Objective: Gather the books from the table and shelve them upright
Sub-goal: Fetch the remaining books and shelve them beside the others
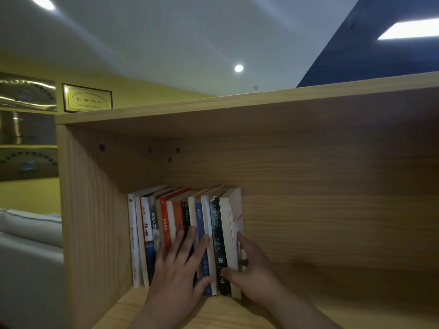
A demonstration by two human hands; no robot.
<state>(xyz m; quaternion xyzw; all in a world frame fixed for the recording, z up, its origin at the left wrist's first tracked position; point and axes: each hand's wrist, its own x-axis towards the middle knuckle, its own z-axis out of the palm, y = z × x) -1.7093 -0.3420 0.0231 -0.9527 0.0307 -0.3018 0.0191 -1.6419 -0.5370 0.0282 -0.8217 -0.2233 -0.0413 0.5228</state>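
Note:
Several books (166, 217) stand upright in a row inside a wooden shelf compartment (320, 210), towards its left part. My left hand (180, 264) lies flat with straight fingers against the spines in the middle of the row. My right hand (251, 267) holds the rightmost book (231, 224), a pale one: the thumb presses near its spine beside a black book (217, 222), and the fingers reach along its right cover. A gap separates the leftmost book from the compartment's left wall (95, 222).
The shelf board (356, 305) stretches bare to the right of the books. A framed gold plaque (87, 98) stands on the shelf top. To the left are more plaques (27, 91) on a yellow wall and a light sofa (28, 229).

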